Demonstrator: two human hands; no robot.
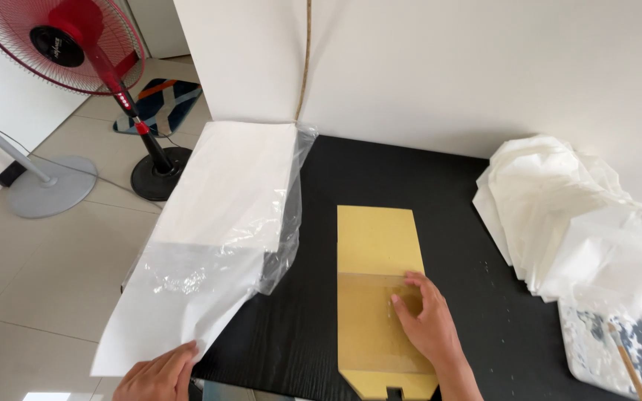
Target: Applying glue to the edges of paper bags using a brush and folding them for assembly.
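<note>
At about 7 o'clock, the left hand [159,375] pinches the bottom corner of a big white paper stack [209,215] lying half inside a clear plastic bag [280,223]. At 5 o'clock, the right hand [426,319] presses flat and open on a yellow paper bag [377,238]. At 3 o'clock sits a pile of white sheets [559,208] on the black table [313,312].

The table [321,327] is black. On it lies a mustard-yellow cardboard piece [375,245]. At the left, a stack of white paper [221,193] sits in clear plastic [280,223]. A white paper pile [559,208] lies at the right. The far-left fan [57,41] is red with a black base; the mat [159,104] is blue, orange and white.
</note>
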